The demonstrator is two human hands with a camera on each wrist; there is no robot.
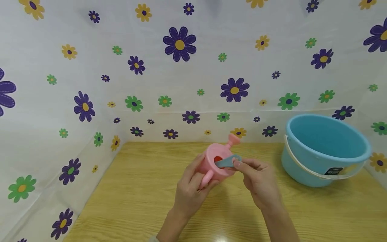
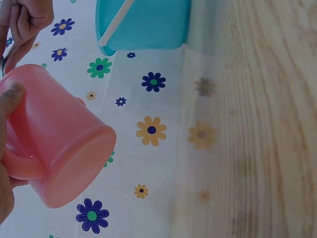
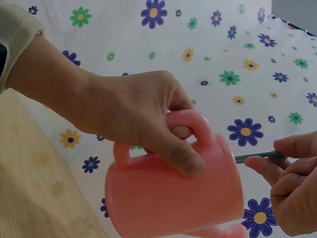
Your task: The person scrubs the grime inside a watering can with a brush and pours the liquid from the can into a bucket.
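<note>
My left hand (image 1: 188,191) grips a pink toy watering can (image 1: 215,150) by its handle side, tilted above the wooden table. The left wrist view shows the can's flat base (image 2: 81,168); in the right wrist view the left thumb presses on its side. With thumb and fingers, my right hand (image 1: 263,183) pinches a light-blue flat-handled tool (image 1: 225,162). The tool's far end reaches into the can's round opening and is hidden there. Something red (image 1: 217,159) shows inside the can. The spout (image 1: 233,140) points away to the back right.
A large light-blue bucket (image 1: 325,134) with a white handle (image 1: 314,173) stands at the right of the wooden table (image 1: 136,201). A white curtain with printed flowers (image 1: 181,77) hangs behind the table and along its sides.
</note>
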